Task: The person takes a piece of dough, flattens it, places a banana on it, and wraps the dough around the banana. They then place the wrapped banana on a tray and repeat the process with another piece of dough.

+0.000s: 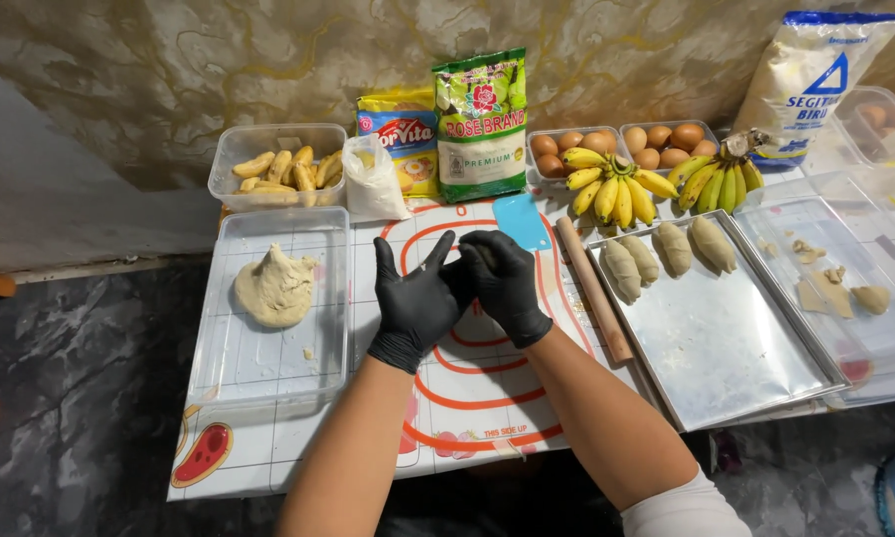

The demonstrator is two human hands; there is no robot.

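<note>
Both my hands wear black gloves and meet over a white baking mat (487, 398) with red rings. My left hand (417, 303) has its fingers partly spread and cups against my right hand (502, 283), which is curled closed around something small; what it is stays hidden by the gloves. A lump of pale dough (275, 286) lies in a clear tray (268, 348) to the left. Several wrapped dough pieces (666, 254) lie at the far end of a metal tray (726, 348) to the right.
A wooden rolling pin (591, 288) and a blue scraper (520, 221) lie beside the mat. At the back stand a tub of peeled bananas (283, 167), a bag of white powder (376, 179), two packets (482, 124), eggs (616, 144), banana bunches (616, 189), a flour bag (815, 85).
</note>
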